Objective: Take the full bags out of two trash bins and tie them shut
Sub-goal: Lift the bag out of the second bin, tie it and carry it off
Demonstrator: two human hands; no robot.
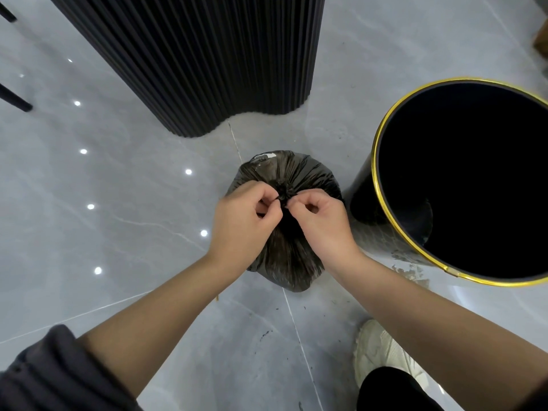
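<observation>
A full black trash bag [284, 262] sits on the grey tiled floor in the middle of the view, its neck gathered into a bunched knot [284, 191] on top. My left hand [240, 221] pinches the bag's plastic at the left side of the knot. My right hand [323, 223] pinches it at the right side. Both hands hide part of the bag's upper surface. To the right stands a black trash bin with a gold rim [382, 203], its inside dark with no bag showing in it.
A tall black fluted column base [207, 54] stands on the floor behind the bag. Dark chair legs [14, 97] show at the far left. My white shoe [382, 348] rests at the lower right, with dirt specks on the tiles [409, 271] beside the bin.
</observation>
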